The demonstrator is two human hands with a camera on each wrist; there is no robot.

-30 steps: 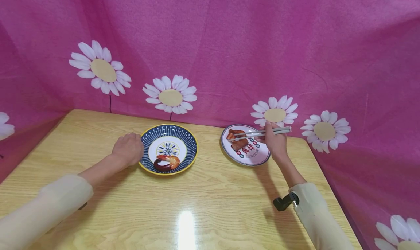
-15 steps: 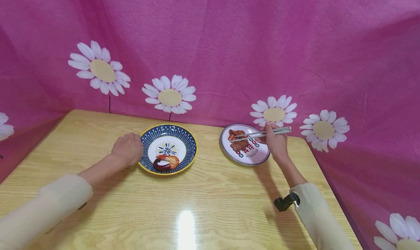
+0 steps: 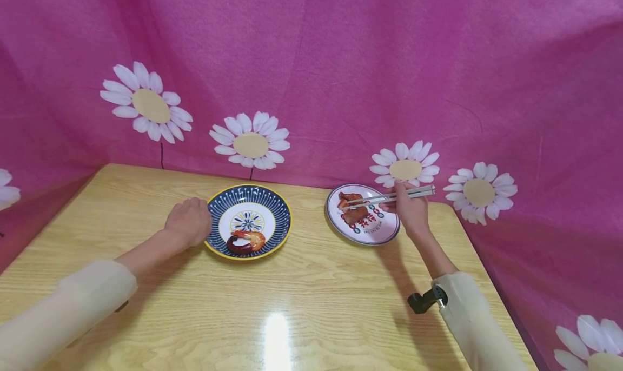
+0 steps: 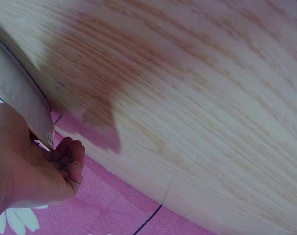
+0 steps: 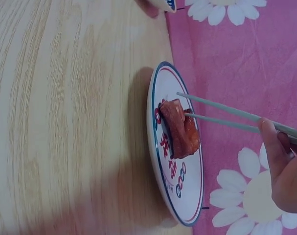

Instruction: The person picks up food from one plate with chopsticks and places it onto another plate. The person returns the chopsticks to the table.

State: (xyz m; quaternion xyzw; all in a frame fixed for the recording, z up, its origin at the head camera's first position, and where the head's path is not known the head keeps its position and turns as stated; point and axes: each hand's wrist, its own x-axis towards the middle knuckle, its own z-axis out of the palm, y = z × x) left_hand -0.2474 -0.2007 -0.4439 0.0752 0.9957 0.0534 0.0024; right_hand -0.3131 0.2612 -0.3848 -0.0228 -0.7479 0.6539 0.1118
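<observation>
Left hand grips blue plate, contact hidden (head) | right hand holds chopsticks, cropped (right wrist)

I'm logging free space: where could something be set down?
The pale wooden table is bare between the yellow-rimmed blue-patterned round plate and the blue-rimmed white round plate, and in front of both, between the beige sleeves. Crowded: the white plate, with glossy brown meat and grey chopsticks.

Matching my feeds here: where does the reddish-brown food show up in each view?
Head: right of centre, the reddish-brown food lies on the white plate.
Left wrist: not in it.
Right wrist: reddish-brown food, just right of centre, same plate.
Shared landmark: pink flowered cloth, in all three.
</observation>
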